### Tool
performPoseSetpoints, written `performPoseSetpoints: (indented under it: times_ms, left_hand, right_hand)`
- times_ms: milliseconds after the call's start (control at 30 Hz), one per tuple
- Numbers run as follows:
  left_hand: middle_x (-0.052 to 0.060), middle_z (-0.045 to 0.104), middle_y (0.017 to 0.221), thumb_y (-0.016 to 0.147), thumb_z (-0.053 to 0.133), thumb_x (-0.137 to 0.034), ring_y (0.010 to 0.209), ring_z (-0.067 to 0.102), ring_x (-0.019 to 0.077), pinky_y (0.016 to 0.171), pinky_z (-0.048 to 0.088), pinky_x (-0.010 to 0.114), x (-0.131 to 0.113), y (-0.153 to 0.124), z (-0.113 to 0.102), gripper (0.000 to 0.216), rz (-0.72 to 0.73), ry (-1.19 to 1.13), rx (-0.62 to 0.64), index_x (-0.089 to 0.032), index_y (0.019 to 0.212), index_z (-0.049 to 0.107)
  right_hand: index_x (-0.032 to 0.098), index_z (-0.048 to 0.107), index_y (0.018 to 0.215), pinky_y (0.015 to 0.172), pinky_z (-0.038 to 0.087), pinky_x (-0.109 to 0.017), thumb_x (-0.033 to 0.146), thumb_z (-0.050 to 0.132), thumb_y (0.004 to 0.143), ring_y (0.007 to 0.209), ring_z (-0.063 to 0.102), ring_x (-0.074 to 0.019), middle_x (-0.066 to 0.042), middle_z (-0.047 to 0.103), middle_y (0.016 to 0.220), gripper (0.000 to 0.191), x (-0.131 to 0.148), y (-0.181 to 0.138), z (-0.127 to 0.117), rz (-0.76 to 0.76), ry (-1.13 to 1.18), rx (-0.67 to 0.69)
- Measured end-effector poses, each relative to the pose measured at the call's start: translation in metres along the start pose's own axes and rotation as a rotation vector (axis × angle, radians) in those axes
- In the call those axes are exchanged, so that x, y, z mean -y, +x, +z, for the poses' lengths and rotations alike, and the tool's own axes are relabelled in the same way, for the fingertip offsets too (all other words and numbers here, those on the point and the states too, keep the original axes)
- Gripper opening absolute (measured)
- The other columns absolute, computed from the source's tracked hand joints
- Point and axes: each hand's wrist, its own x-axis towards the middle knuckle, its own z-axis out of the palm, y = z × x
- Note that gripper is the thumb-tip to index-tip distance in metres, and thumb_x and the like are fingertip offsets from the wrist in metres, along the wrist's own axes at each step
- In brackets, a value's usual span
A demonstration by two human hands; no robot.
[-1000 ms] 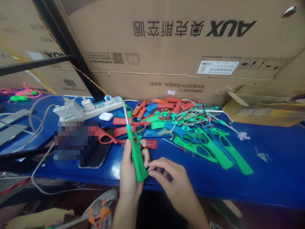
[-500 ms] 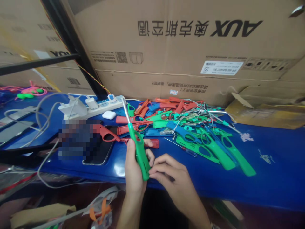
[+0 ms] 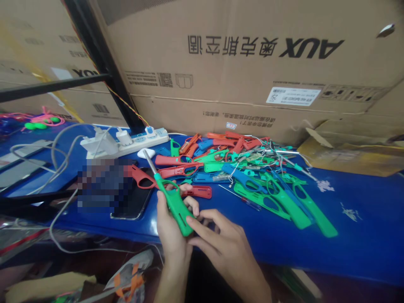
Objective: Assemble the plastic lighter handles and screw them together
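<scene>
A green long-necked gas lighter (image 3: 177, 206) with a silver metal tube lies slantwise in my left hand (image 3: 170, 231), its tube pointing up and left. My left fingers wrap round the handle from behind, the thumb along its left side. At the handle's lower end, my right hand (image 3: 227, 248) pinches the lighter, index fingertip on the green face and thumb near the bottom edge. Beyond both hands lies a heap of lighter parts: a blue shell half (image 3: 249, 181), green shell halves (image 3: 288, 204), red shell halves (image 3: 200, 191) and metal tubes with thin wires.
A screwdriver (image 3: 241, 197) lies before the heap on the blue table (image 3: 356, 244). To the left are a white power strip (image 3: 132, 147) with plugs, a white earbud case (image 3: 146, 154) and a dark phone (image 3: 134, 206). Large cardboard boxes (image 3: 233, 63) stand behind.
The lighter has tilted further left, its tube tip lower. My right index finger has moved from the handle's edge onto its face. The view has shifted slightly.
</scene>
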Motion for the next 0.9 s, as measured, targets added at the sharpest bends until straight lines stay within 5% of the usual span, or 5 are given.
performPoseSetpoints:
  times_ms: [233,433,600,733,900]
  left_hand:
    - [0.006,0.076,0.092,0.092,0.06,-0.061,0.045,0.057,0.0109,0.039,0.042,0.022,0.001,-0.001,0.004,0.043,0.118,-0.001,-0.036,-0.018,0.094,0.064]
    - [0.008,0.073,0.082,0.093,0.061,-0.061,0.064,0.064,0.0154,0.054,0.049,0.023,0.009,0.001,0.004,0.047,0.088,0.151,0.049,-0.014,0.093,0.069]
    - [0.001,0.062,0.066,0.097,0.064,-0.049,0.069,0.062,0.0138,0.068,0.05,0.022,0.013,0.002,0.004,0.041,0.207,0.22,0.055,-0.016,0.073,0.063]
    - [-0.001,0.057,0.061,0.098,0.061,-0.049,0.056,0.054,0.0115,0.054,0.044,0.022,0.011,-0.001,0.006,0.043,0.159,0.195,0.116,-0.016,0.07,0.059]
    - [-0.001,0.056,0.059,0.096,0.063,-0.051,0.053,0.054,0.0115,0.05,0.042,0.022,0.007,-0.004,0.008,0.042,0.101,0.19,0.129,-0.016,0.072,0.058]
  right_hand:
    - [0.028,0.072,0.126,0.071,0.056,-0.026,0.03,0.062,0.101,0.086,0.07,-0.0161,-0.002,0.077,0.103,0.027,-0.002,-0.001,0.002,-0.059,-0.049,-0.061]
    - [0.028,0.066,0.136,0.077,0.056,-0.025,0.02,0.055,0.104,0.092,0.071,-0.0157,-0.003,0.076,0.106,0.034,-0.003,-0.002,0.006,-0.005,-0.047,-0.131]
    - [0.028,0.05,0.151,0.083,0.058,-0.029,0.038,0.059,0.102,0.096,0.071,-0.0183,-0.006,0.074,0.117,0.051,-0.011,-0.01,-0.008,0.147,-0.097,-0.256]
    - [0.025,0.072,0.124,0.091,0.054,-0.043,0.049,0.054,0.102,0.107,0.065,-0.0256,-0.01,0.069,0.122,0.037,-0.037,-0.031,-0.039,0.335,-0.403,-0.459]
    - [0.025,0.08,0.102,0.085,0.049,-0.05,0.065,0.052,0.097,0.097,0.06,-0.0292,-0.013,0.068,0.108,0.049,-0.069,-0.049,-0.055,0.346,-0.48,-0.446]
